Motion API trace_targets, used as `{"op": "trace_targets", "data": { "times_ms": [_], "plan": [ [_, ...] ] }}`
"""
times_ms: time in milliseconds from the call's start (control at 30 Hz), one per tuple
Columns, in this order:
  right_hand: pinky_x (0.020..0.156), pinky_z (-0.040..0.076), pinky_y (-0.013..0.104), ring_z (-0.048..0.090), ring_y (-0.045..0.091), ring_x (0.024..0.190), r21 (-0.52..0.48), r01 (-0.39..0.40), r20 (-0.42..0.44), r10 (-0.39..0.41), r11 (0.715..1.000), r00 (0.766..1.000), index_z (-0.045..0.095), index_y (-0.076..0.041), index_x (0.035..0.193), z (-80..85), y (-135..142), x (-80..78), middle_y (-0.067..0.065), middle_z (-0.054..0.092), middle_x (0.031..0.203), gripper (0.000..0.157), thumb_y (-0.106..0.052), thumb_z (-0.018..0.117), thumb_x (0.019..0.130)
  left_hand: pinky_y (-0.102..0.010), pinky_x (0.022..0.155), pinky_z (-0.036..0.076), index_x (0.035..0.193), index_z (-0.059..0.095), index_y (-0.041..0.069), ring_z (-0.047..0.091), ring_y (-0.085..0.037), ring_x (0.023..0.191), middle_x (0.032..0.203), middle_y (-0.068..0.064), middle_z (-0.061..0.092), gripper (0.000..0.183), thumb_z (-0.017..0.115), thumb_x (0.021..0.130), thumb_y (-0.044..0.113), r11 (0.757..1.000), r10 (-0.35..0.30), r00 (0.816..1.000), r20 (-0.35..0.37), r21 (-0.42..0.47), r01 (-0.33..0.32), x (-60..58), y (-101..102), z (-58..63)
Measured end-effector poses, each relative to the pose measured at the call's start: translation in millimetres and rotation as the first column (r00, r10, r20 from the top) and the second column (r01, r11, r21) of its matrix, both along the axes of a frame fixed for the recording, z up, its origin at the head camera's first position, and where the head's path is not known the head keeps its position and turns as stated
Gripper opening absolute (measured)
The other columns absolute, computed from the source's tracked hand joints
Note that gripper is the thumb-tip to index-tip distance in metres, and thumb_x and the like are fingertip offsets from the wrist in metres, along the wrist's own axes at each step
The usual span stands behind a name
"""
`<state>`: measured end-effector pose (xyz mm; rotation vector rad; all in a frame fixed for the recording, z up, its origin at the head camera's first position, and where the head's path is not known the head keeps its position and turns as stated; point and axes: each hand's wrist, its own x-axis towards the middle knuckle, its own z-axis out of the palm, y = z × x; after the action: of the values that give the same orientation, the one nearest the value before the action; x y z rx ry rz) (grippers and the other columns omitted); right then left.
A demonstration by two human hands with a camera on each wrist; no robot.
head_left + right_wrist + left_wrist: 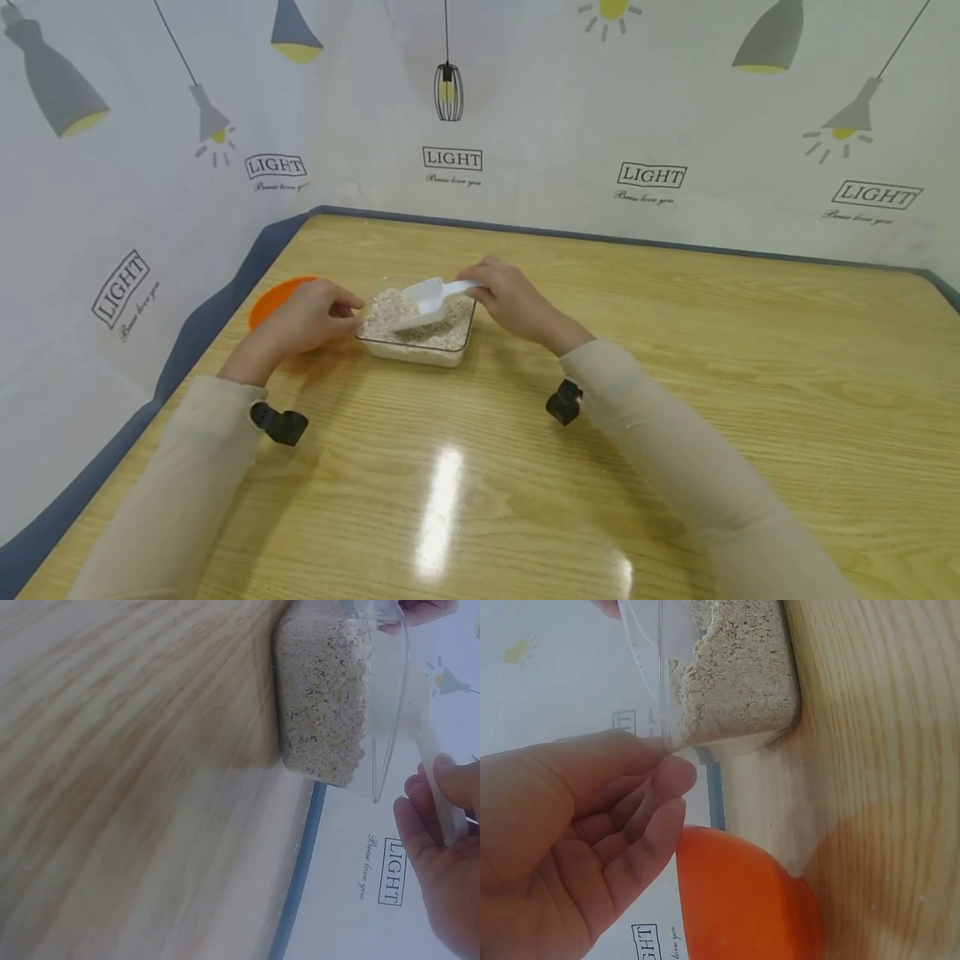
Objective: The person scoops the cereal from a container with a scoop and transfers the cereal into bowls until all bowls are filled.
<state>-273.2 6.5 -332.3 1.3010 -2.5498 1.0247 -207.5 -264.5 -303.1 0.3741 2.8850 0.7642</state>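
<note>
Left hand (318,315) pinches rim of clear container (412,353), frame center; right hand (512,298) grips white scoop (429,298) by handle, at the oats (386,312). Best: brace container, lift scoop level.

Cream sleeves (690,467), black wrist cameras (285,426)
</note>
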Motion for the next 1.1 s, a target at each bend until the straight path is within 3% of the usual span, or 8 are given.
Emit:
{"op": "trace_targets", "data": {
  "times_ms": [267, 500, 800, 933, 1100],
  "plan": [
    [0.068, 0.043, 0.032, 0.051, 0.022, 0.078, -0.025, 0.033, 0.022, -0.033, 0.999, 0.999, 0.062, 0.004, 0.111, 3.2, 2.0, -1.2, 0.016, 0.059, 0.096, 0.023, -0.003, 0.053, 0.091, -0.041, 0.077, 0.048, 0.113, 0.062, -0.007, 0.059, -0.025, 0.085, 0.099, -0.017, 0.064, 0.031, 0.060, 0.087, 0.010, 1.000, 0.004, 1.000, -0.026, -0.011, -0.004, 1.8, -6.3, -0.7],
    [0.069, 0.043, 0.032, 0.051, 0.023, 0.082, -0.068, 0.063, 0.027, -0.061, 0.996, 0.998, 0.062, 0.004, 0.112, 8.2, 0.9, -1.1, 0.016, 0.059, 0.098, 0.024, -0.004, 0.053, 0.091, -0.043, 0.078, 0.046, 0.115, 0.060, -0.008, 0.056, -0.028, 0.087, 0.101, -0.019, 0.061, 0.032, 0.058, 0.088, 0.009, 0.999, 0.038, 0.999, -0.019, 0.012, -0.038, 5.9, -18.2, 10.4],
    [0.076, 0.044, 0.032, 0.052, 0.023, 0.090, -0.096, 0.056, 0.047, -0.052, 0.994, 0.998, 0.061, 0.003, 0.113, 12.5, -9.0, -3.1, 0.014, 0.060, 0.102, 0.025, -0.006, 0.052, 0.092, -0.041, 0.073, 0.048, 0.117, 0.059, -0.006, 0.059, -0.027, 0.084, 0.097, -0.018, 0.063, 0.035, 0.060, 0.088, 0.014, 0.996, 0.087, 0.996, -0.031, -0.017, -0.088, 5.9, -43.2, 14.6],
    [0.075, 0.044, 0.032, 0.052, 0.022, 0.089, -0.114, 0.048, 0.058, -0.041, 0.992, 0.997, 0.062, 0.003, 0.113, 16.6, -16.2, -2.8, 0.013, 0.060, 0.102, 0.025, -0.007, 0.052, 0.092, -0.039, 0.070, 0.047, 0.114, 0.060, -0.007, 0.057, -0.027, 0.082, 0.095, -0.019, 0.063, 0.033, 0.060, 0.087, 0.013, 0.995, 0.095, 0.993, -0.074, -0.029, -0.097, 6.2, -52.8, 17.9],
    [0.076, 0.045, 0.029, 0.052, 0.020, 0.092, -0.117, 0.031, 0.088, -0.021, 0.993, 0.996, 0.062, 0.001, 0.114, 22.2, -30.2, -1.1, 0.012, 0.060, 0.106, 0.025, -0.008, 0.052, 0.093, -0.038, 0.068, 0.046, 0.115, 0.059, -0.007, 0.053, -0.028, 0.083, 0.096, -0.019, 0.060, 0.035, 0.061, 0.087, 0.013, 0.986, 0.157, 0.985, -0.073, -0.036, -0.160, 7.8, -66.4, 19.2]
  ]
}}
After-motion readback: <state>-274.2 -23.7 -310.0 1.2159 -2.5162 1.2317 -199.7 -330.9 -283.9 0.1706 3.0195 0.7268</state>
